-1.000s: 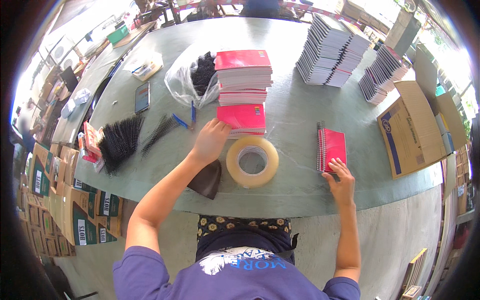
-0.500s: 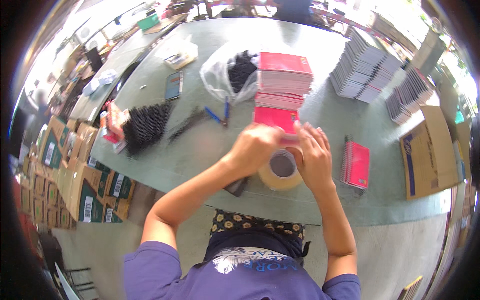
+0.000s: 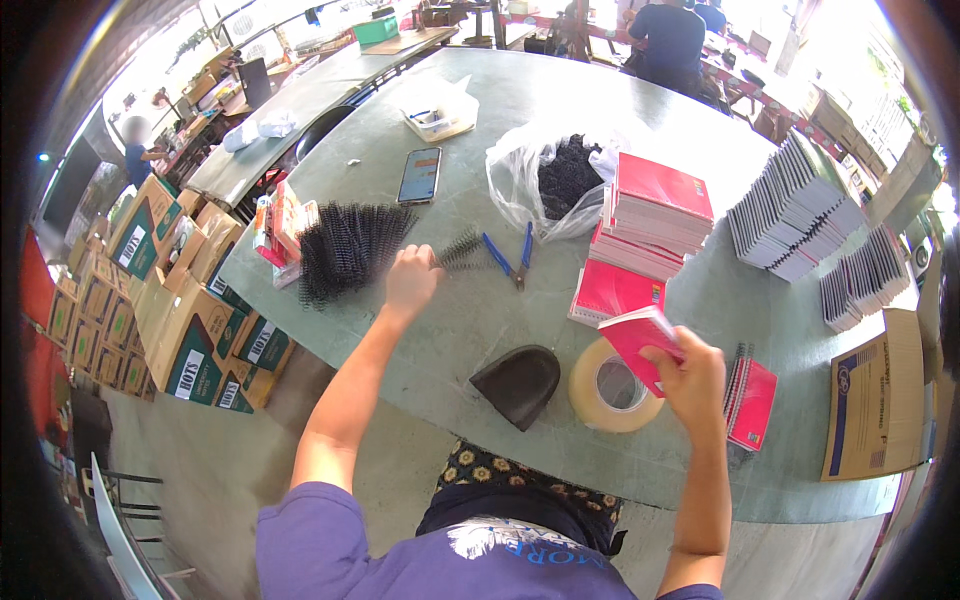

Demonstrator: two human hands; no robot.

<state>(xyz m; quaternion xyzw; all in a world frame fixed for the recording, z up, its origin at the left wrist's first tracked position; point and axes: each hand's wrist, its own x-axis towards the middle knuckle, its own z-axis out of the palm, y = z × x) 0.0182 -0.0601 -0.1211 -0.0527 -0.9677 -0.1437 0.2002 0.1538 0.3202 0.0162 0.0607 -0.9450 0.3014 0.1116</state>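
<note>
My right hand [image 3: 692, 378] grips a small red notebook [image 3: 640, 340], held tilted over a large roll of clear tape [image 3: 590, 398]. Across the table, the fingers of my left hand [image 3: 411, 280] are pinched at the near end of a loose black spiral binding coil [image 3: 458, 250]. Left of that hand stands a dense bunch of black coils [image 3: 345, 250]. Blue-handled pliers [image 3: 515, 262] lie spread just right of the loose coil. Behind the held notebook rises a stack of red notebooks [image 3: 655, 215]. A red notebook with a coil [image 3: 752, 405] lies beside my right wrist.
A dark rounded pad [image 3: 520, 388] lies near the table's front edge. Farther back are a phone [image 3: 420, 175], a white tub [image 3: 440, 115] and a plastic bag of black coils [image 3: 570, 180]. Stacks of bound notebooks [image 3: 795, 205] and a cardboard box [image 3: 875, 400] stand right.
My hands have separated: the left has moved leftward to the black coils, while the right has drawn a red notebook off toward the right. The view has shifted, showing more of the room.
</note>
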